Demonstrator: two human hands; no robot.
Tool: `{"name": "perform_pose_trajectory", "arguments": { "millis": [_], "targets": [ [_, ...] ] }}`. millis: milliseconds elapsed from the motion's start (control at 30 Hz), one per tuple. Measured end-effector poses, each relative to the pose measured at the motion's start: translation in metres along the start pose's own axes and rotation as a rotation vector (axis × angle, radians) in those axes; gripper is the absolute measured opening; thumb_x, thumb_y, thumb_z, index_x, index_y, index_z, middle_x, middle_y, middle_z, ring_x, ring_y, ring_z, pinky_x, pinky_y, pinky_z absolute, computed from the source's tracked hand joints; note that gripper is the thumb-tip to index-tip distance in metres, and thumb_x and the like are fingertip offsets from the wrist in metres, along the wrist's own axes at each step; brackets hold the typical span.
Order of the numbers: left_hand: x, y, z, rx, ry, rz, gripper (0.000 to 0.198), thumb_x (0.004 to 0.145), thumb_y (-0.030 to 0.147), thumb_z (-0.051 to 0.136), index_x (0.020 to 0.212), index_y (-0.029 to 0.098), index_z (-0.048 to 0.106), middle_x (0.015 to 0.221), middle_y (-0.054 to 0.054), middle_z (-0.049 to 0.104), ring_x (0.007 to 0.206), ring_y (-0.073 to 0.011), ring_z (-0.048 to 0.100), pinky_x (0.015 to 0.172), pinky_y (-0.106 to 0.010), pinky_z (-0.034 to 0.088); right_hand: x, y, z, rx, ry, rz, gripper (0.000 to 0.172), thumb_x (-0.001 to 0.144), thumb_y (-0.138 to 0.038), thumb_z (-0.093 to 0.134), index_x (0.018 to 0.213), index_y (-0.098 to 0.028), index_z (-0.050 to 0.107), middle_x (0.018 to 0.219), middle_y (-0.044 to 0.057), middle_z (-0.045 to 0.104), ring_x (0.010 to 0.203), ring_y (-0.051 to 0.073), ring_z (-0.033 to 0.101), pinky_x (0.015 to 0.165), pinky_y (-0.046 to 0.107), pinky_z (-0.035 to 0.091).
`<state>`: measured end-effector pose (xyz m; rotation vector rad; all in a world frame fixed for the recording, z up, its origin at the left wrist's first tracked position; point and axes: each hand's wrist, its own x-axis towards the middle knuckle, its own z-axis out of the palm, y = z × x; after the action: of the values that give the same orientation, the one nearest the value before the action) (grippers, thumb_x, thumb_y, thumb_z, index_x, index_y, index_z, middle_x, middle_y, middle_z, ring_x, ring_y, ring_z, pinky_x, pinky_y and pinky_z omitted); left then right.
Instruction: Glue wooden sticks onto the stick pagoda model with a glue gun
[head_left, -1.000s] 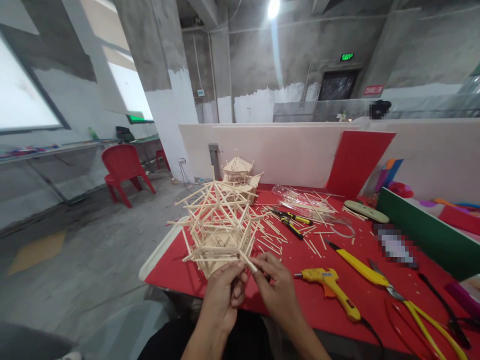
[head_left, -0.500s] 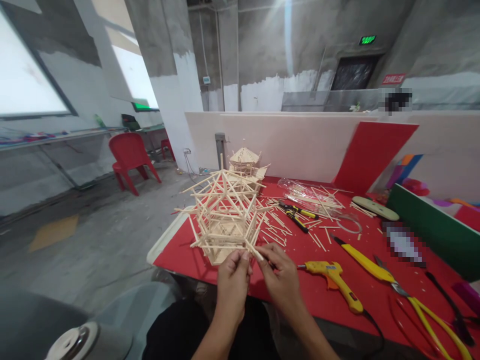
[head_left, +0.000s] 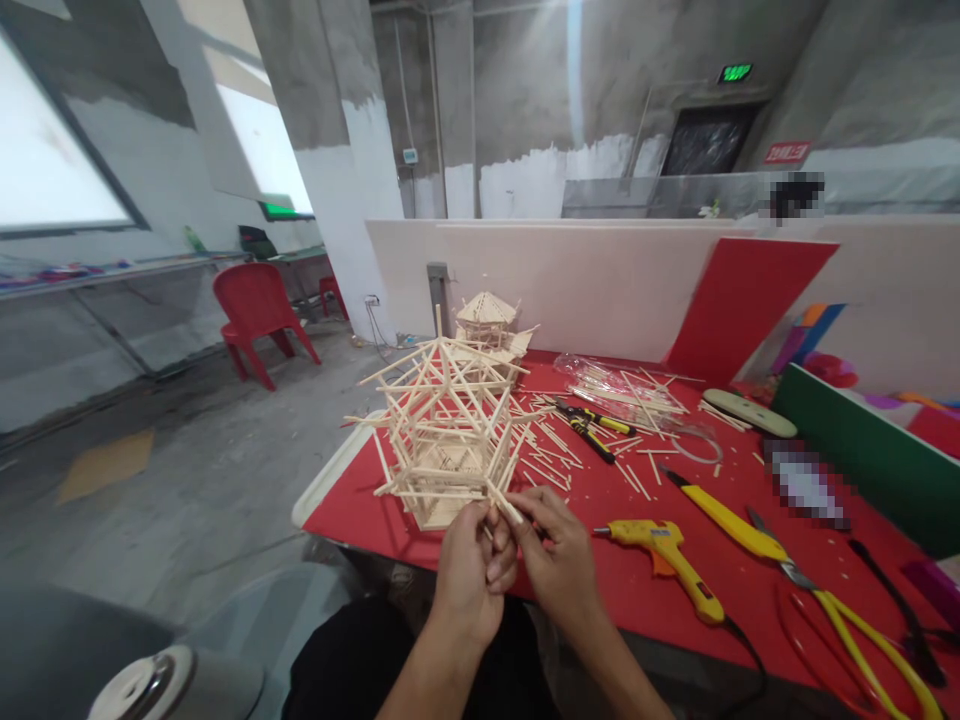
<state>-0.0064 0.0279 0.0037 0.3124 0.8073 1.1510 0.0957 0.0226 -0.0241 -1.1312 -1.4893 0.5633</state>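
Note:
A lattice tower of thin wooden sticks (head_left: 444, 430) stands on the red table (head_left: 600, 560) near its front left corner. My left hand (head_left: 471, 570) has its fingers pinched at the tower's lower front edge. My right hand (head_left: 555, 560) is beside it, fingers closed on a slanting stick (head_left: 504, 502) at the tower's base. The two hands touch each other. A smaller stick pavilion (head_left: 489, 325) stands behind the tower.
Loose sticks (head_left: 555, 450) litter the table's middle. A yellow glue gun (head_left: 671, 565) lies right of my hands, with a yellow knife (head_left: 720, 520), pliers (head_left: 592, 428), yellow-handled cutters (head_left: 847, 620) and a plastic bag of sticks (head_left: 622, 392). A red chair (head_left: 255, 315) stands on the floor at left.
The camera view shifted slightly. My left hand's fingers curled tighter at the tower's base; the right hand stays on the slanting stick. The tower has not moved.

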Motion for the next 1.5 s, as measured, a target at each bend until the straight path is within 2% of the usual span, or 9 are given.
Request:
{"name": "perform_pose_trajectory", "arguments": {
  "millis": [167,333,500,667,767,867,1067,1500],
  "targets": [
    [0.003,0.001,-0.005,-0.07,-0.045,-0.061,0.023,0.07,0.031,0.058,0.059,0.017,0.044,0.044,0.006,0.044,0.027,-0.0012,0.027,0.03,-0.013,0.012,-0.001,-0.002,-0.001,0.015,-0.01,0.011,0.021,0.089,-0.026,0.051,0.1,-0.025,0.069,0.086,0.004,0.062,0.082,0.015,0.059,0.068,0.023,0.049],
    [0.001,-0.001,-0.002,0.041,-0.015,0.031,0.029,0.071,0.038,0.067,0.063,0.015,0.049,0.044,0.005,0.048,0.027,-0.0011,0.029,0.029,-0.012,0.013,-0.001,-0.003,-0.001,0.01,-0.031,0.021,0.022,0.09,-0.027,0.05,0.102,-0.024,0.069,0.084,0.004,0.061,0.078,0.014,0.059,0.064,0.022,0.049],
    [0.004,-0.005,-0.005,0.039,-0.058,0.064,0.033,0.067,0.036,0.074,0.063,0.015,0.048,0.047,0.006,0.05,0.028,0.0001,0.028,0.029,-0.012,0.014,-0.001,-0.004,0.0,0.009,0.002,0.008,0.022,0.089,-0.025,0.051,0.101,-0.024,0.069,0.086,0.004,0.063,0.081,0.014,0.06,0.063,0.022,0.049],
    [0.001,-0.007,-0.01,-0.005,-0.052,0.069,0.026,0.071,0.034,0.066,0.064,0.016,0.05,0.05,0.004,0.053,0.03,-0.0029,0.035,0.029,-0.013,0.019,-0.003,0.0,0.002,0.021,-0.003,0.03,0.021,0.089,-0.025,0.052,0.101,-0.024,0.069,0.087,0.004,0.062,0.08,0.014,0.06,0.064,0.021,0.048],
    [-0.003,-0.005,-0.011,-0.01,-0.062,0.056,0.016,0.068,0.028,0.063,0.07,0.016,0.054,0.053,0.004,0.054,0.032,-0.0034,0.036,0.028,-0.013,0.018,-0.004,0.002,0.002,0.025,-0.014,0.039,0.022,0.089,-0.025,0.051,0.103,-0.023,0.069,0.087,0.004,0.061,0.077,0.013,0.059,0.061,0.021,0.047],
    [-0.005,-0.001,-0.009,0.041,-0.03,0.079,0.019,0.07,0.032,0.062,0.072,0.014,0.057,0.053,0.004,0.052,0.032,-0.0021,0.032,0.029,-0.012,0.015,-0.004,0.003,0.001,0.021,-0.015,0.024,0.023,0.089,-0.025,0.052,0.104,-0.024,0.068,0.086,0.003,0.06,0.077,0.013,0.058,0.061,0.022,0.046],
    [-0.006,0.001,-0.003,0.249,0.062,0.161,0.034,0.067,0.039,0.071,0.056,0.014,0.052,0.042,0.006,0.045,0.027,0.0005,0.024,0.028,-0.013,0.013,-0.003,0.002,0.0,0.005,-0.011,-0.004,0.024,0.088,-0.024,0.053,0.107,-0.024,0.068,0.083,0.002,0.06,0.074,0.012,0.057,0.06,0.022,0.045],
    [-0.005,0.015,0.003,0.185,0.103,0.076,0.022,0.058,0.026,0.072,0.057,0.012,0.055,0.045,0.003,0.054,0.027,0.0005,0.027,0.028,-0.013,0.012,-0.004,0.006,0.002,0.004,0.009,-0.043,0.025,0.088,-0.022,0.053,0.107,-0.026,0.068,0.084,0.003,0.061,0.076,0.013,0.057,0.06,0.023,0.047]
  ]
}}
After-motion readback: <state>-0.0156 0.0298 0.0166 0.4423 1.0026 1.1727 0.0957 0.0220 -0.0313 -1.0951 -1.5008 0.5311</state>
